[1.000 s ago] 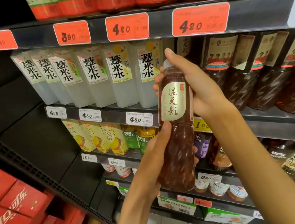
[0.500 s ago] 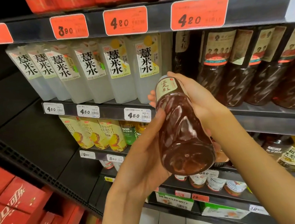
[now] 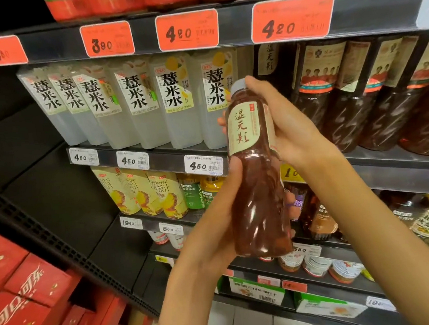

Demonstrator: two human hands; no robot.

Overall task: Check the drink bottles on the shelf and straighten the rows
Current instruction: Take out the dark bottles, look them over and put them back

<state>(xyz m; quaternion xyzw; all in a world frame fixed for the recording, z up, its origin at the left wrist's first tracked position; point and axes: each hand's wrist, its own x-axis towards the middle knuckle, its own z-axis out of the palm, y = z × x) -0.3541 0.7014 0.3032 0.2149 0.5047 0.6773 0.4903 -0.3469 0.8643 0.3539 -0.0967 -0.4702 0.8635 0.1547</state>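
A dark red-brown drink bottle (image 3: 257,184) with a cream label and a pale cap stands upright in front of the shelf, label toward me. My right hand (image 3: 282,125) grips its upper part from the right, one finger over the cap. My left hand (image 3: 214,229) wraps its lower half from the left. Behind it, a row of clear white bottles (image 3: 130,105) fills the shelf (image 3: 156,158) on the left. Dark brown bottles (image 3: 357,92) line up on the right. One like bottle (image 3: 266,59) stands deep in a gap behind the held one.
Orange price tags (image 3: 187,30) line the upper shelf edge. Yellow juice bottles (image 3: 143,194) and green tea bottles (image 3: 192,192) stand one shelf lower. Small jars (image 3: 318,264) sit further down. Red cola cartons (image 3: 30,295) are stacked at lower left.
Half a second ago the bottle was tipped with its base toward me. It is now upright again with the label facing me, still in both hands.
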